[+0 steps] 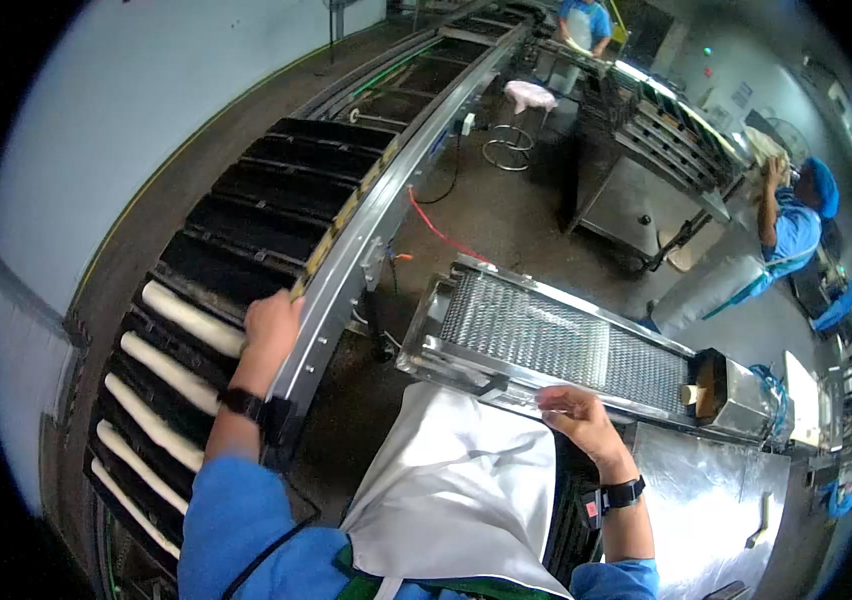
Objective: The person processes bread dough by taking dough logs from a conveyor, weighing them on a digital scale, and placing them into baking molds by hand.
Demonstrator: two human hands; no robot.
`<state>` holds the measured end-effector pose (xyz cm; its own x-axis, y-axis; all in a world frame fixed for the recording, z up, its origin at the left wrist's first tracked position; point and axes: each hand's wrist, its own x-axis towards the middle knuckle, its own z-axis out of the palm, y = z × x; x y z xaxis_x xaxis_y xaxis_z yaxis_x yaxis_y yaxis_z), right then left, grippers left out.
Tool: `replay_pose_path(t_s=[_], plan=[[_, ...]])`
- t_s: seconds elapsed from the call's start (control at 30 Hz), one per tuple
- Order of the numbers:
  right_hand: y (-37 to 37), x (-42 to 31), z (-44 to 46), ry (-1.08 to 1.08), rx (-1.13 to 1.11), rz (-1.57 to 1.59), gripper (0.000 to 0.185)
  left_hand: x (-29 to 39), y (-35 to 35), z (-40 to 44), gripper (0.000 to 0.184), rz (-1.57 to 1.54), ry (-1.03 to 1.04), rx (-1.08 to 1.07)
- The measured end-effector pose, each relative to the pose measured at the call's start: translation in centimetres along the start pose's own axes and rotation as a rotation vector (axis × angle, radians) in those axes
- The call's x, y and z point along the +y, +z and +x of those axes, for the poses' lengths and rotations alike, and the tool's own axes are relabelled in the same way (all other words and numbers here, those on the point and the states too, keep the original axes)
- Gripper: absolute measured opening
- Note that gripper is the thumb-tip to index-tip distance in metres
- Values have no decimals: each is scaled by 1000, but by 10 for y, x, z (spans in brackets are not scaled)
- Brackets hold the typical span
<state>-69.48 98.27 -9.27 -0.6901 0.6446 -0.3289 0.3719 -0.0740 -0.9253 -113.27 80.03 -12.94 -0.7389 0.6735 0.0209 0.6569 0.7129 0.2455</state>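
Observation:
My left hand (pixel 272 325) is at the right end of the uppermost long dough strip (pixel 191 317), beside the conveyor's metal rail. Its fingers are curled down, and what they hold, if anything, is hidden. Several more pale dough strips (pixel 146 410) lie in the black trays (pixel 246 225) nearer to me, one strip to a tray. Over the near edge of a short mesh conveyor (pixel 526 330), my right hand (pixel 583 418) hangs with bent fingers apart and nothing visible in them.
A metal table (pixel 711 490) is at the lower right. Behind the mesh conveyor are a covered stool (pixel 529 97) and a red hose (pixel 441 230). One co-worker (pixel 796 225) stands at a rack of trays (pixel 671 135), another (pixel 584 25) at the far end.

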Motion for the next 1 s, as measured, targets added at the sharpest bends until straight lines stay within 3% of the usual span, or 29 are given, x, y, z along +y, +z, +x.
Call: replay_pose_path(t_s=[0.1, 0.27, 0.37, 0.5, 0.57, 0.63, 0.7, 0.73, 0.77, 0.8, 0.83, 0.87, 0.93, 1.0], plan=[[7, 0, 12, 13, -33, -34, 31, -23, 2, -24, 23, 56, 73, 52], [46, -43, 64, -55, -170, -167, 31, -45, -10, -91, 18, 166, 11, 78], [86, -64, 121, -116, -353, -182, 32, -60, -28, -146, 17, 181, -82, 58], [166, -107, 206, -311, -398, -391, 28, -91, -59, -220, 23, 256, -99, 24], [214, -124, 253, -543, -262, -646, 33, -104, -87, -236, 23, 44, -501, -233], [263, -144, 279, -579, -137, -809, 41, -120, -102, -254, 25, -326, -878, -107], [305, -158, 278, -527, -24, -997, 47, -159, -72, -284, 33, -81, -682, 475], [323, -157, 273, -523, 52, -1044, 39, -176, -59, -294, 37, 278, -634, 603], [338, -148, 279, -493, 8, -1071, 26, -199, -55, -309, 50, 274, -890, 348], [348, -144, 279, -483, -140, -1124, 17, -221, -42, -325, 55, 305, -948, 358], [359, -134, 277, -436, -120, -1113, 16, -236, -36, -331, 59, 338, -1005, 368], [363, -136, 269, -378, -181, -1129, 18, -228, -46, -331, 59, 338, -990, 379], [363, -137, 263, -413, -257, -1058, 19, -197, -71, -345, 70, 224, -688, 664], [366, -135, 258, -441, -287, -1063, 19, -214, -59, -361, 56, 210, -736, 705]])
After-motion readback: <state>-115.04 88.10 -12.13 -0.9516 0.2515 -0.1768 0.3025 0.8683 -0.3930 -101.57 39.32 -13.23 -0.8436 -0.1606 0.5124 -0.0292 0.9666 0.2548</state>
